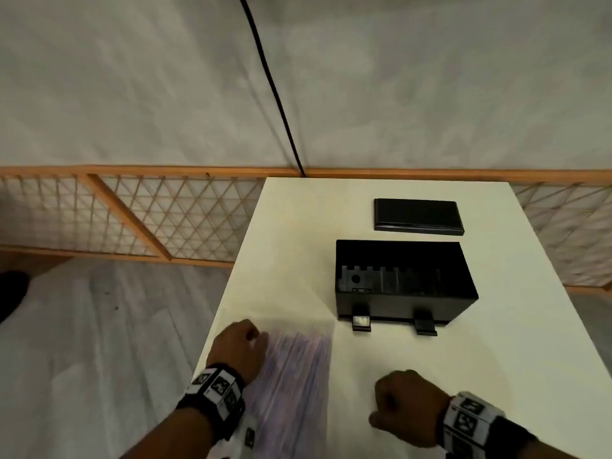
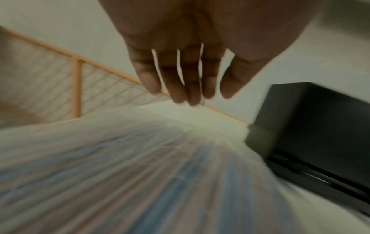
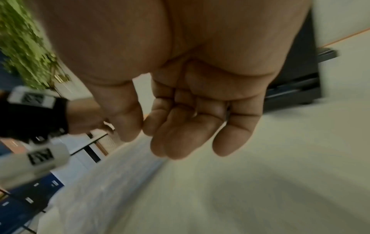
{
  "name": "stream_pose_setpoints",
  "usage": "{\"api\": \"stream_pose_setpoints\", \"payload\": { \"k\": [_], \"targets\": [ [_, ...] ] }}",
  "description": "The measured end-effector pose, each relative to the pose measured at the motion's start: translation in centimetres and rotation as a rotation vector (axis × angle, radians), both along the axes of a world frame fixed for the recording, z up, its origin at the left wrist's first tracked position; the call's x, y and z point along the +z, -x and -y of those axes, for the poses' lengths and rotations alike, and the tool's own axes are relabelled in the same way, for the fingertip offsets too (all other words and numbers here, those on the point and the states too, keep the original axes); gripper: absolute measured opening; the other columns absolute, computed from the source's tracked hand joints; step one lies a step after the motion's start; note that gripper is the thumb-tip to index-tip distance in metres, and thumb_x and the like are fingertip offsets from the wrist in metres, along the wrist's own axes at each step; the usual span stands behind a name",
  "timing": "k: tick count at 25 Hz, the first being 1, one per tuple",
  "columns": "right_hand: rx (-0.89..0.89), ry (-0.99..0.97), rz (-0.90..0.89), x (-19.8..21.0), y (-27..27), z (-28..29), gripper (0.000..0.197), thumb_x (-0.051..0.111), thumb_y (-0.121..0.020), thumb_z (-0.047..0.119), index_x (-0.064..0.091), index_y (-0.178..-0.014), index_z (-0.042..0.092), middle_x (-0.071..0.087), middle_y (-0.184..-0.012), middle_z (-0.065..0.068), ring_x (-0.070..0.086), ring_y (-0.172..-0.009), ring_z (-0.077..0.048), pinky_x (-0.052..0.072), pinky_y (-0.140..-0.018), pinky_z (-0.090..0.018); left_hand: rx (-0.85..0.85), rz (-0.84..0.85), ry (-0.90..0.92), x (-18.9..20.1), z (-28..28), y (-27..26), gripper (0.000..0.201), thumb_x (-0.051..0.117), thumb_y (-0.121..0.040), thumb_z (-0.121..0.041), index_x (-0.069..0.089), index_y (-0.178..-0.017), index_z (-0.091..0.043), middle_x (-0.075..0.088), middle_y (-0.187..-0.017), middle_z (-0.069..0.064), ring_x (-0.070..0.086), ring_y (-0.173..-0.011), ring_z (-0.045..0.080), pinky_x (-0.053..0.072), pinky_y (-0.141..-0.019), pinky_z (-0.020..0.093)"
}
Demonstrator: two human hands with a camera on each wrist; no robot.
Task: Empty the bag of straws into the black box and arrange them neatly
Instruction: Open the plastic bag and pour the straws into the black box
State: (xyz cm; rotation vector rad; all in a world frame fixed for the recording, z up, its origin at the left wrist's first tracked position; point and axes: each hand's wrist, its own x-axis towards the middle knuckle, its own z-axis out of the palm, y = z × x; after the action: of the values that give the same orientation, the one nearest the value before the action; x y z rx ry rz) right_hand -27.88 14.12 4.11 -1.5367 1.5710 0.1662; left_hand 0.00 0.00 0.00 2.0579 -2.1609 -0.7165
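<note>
A clear bag of pale striped straws [image 1: 291,376] lies flat at the table's near left edge, also shown blurred in the left wrist view [image 2: 140,174]. My left hand [image 1: 241,346] is at the bag's far left corner; its fingers [image 2: 190,88] hang straight above the bag and hold nothing. My right hand [image 1: 394,402] hovers over bare table to the right of the bag, fingers [image 3: 180,134] loosely curled and empty. The black box [image 1: 404,283] stands open beyond the bag, its two latches facing me, and it is empty inside.
The box's black lid [image 1: 419,215] lies flat behind the box. The white table [image 1: 496,359] ends just left of the bag. A wooden lattice fence [image 1: 132,217] runs behind, and a black cable [image 1: 275,94] hangs down to the table's far edge.
</note>
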Motion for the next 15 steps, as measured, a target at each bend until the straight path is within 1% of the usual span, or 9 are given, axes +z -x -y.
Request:
{"api": "stream_pose_setpoints", "payload": {
  "k": [2,4,5,8,10,12,13,14,15],
  "targets": [
    [0.008,0.05,0.007,-0.1,-2.9,2.8,0.033,0.066,-0.085,0.046,0.049,-0.065,0.027,0.051,-0.075,0.014,0.051,-0.072,-0.007,0.044,-0.068,-0.022,0.291,-0.089,0.025,-1.2,2.2,-2.1,0.044,0.07,-0.086,-0.044,0.06,-0.113,-0.012,0.063,-0.116,0.014,0.06,-0.109,0.035,0.051,-0.092,0.039],
    [0.017,0.113,-0.004,0.1,-6.0,5.7,0.031,0.066,-0.084,0.043,0.049,-0.065,0.026,0.053,-0.074,0.011,0.054,-0.076,-0.011,0.047,-0.072,-0.026,0.514,-0.21,-0.094,-2.3,4.8,-3.6,0.064,0.073,-0.085,-0.045,0.052,-0.126,-0.001,0.061,-0.121,0.018,0.06,-0.114,0.039,0.05,-0.092,0.041],
    [0.005,0.137,0.008,-0.1,-7.2,7.2,0.031,0.066,-0.084,0.041,0.048,-0.064,0.026,0.054,-0.073,0.011,0.056,-0.076,-0.012,0.048,-0.072,-0.027,0.542,-0.275,-0.167,-3.1,6.1,-4.1,0.067,0.073,-0.085,-0.045,0.052,-0.126,0.003,0.062,-0.117,0.017,0.062,-0.112,0.039,0.05,-0.091,0.039],
    [-0.078,0.231,0.015,-1.4,-10.0,11.2,0.021,0.064,-0.083,0.04,0.052,-0.073,0.026,0.061,-0.081,0.007,0.059,-0.081,-0.015,0.047,-0.073,-0.026,0.506,-0.366,-0.302,-4.4,8.6,-4.3,0.066,0.071,-0.087,-0.047,0.06,-0.122,0.007,0.066,-0.119,0.023,0.062,-0.116,0.037,0.048,-0.097,0.036],
    [-0.151,0.341,0.01,-2.5,-12.0,14.0,0.019,0.063,-0.085,0.044,0.056,-0.091,0.028,0.059,-0.096,0.005,0.056,-0.091,-0.017,0.044,-0.08,-0.026,0.443,-0.336,-0.325,-5.3,9.8,-4.6,0.058,0.068,-0.09,-0.045,0.067,-0.115,0.007,0.068,-0.119,0.024,0.062,-0.117,0.037,0.046,-0.096,0.034],
    [-0.168,0.358,-0.035,-3.8,-14.0,16.8,0.042,0.059,-0.089,0.05,0.054,-0.121,0.023,0.057,-0.12,0.0,0.053,-0.113,-0.021,0.04,-0.095,-0.029,0.349,-0.297,-0.317,-5.3,10.3,-4.5,0.046,0.063,-0.095,-0.039,0.074,-0.099,0.005,0.072,-0.109,0.024,0.065,-0.109,0.036,0.046,-0.089,0.032],
    [-0.166,0.318,-0.062,-4.6,-15.1,18.1,0.052,0.054,-0.091,0.053,0.049,-0.132,0.022,0.054,-0.131,-0.001,0.049,-0.122,-0.022,0.038,-0.102,-0.032,0.316,-0.282,-0.304,-5.2,10.5,-4.6,0.043,0.06,-0.097,-0.037,0.075,-0.098,0.003,0.072,-0.108,0.023,0.065,-0.108,0.036,0.046,-0.088,0.032],
    [-0.149,0.263,-0.083,-5.3,-16.2,19.2,0.054,0.048,-0.093,0.055,0.046,-0.136,0.023,0.053,-0.137,-0.001,0.048,-0.126,-0.024,0.037,-0.106,-0.037,0.294,-0.282,-0.311,-5.0,10.4,-4.6,0.041,0.057,-0.099,-0.035,0.075,-0.099,0.002,0.072,-0.11,0.023,0.065,-0.108,0.036,0.046,-0.088,0.032],
    [-0.127,0.223,-0.093,-5.8,-17.2,20.3,0.048,0.043,-0.096,0.056,0.049,-0.132,0.025,0.056,-0.135,-0.001,0.051,-0.124,-0.025,0.038,-0.106,-0.041,0.271,-0.323,-0.304,-4.9,10.6,-4.4,0.041,0.054,-0.101,-0.032,0.075,-0.099,0.002,0.071,-0.11,0.024,0.064,-0.108,0.037,0.046,-0.089,0.034]
  ]
}}
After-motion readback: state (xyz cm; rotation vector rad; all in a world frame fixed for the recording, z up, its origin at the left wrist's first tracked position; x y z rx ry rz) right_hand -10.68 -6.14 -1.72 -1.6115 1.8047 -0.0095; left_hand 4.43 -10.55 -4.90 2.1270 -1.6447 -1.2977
